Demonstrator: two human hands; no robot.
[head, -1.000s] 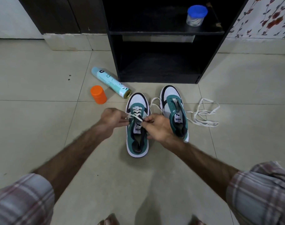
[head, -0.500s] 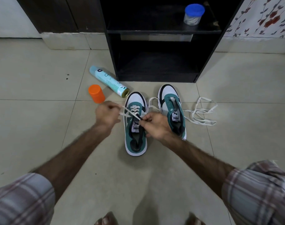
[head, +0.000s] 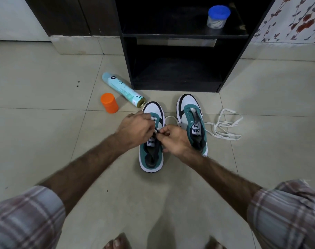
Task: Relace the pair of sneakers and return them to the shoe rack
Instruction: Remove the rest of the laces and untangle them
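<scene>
Over the beige tiled floor (head: 45,133), left hand (head: 135,130) and right hand (head: 174,139) pinch the white lace (head: 155,130) above the near green-and-white sneaker (head: 151,151). Beside it stands the second unlaced sneaker (head: 191,119), a loose white lace (head: 223,128) alongside, before the black wooden shoe rack (head: 180,83).

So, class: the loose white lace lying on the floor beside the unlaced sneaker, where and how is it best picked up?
Probably pinch the loose lace at a single strand of the far loop, coming from above with the right hand. It lies flat and tangled on the floor tiles, and the loop's strand lies clear of the tangle, so there's less risk of snagging.
</scene>
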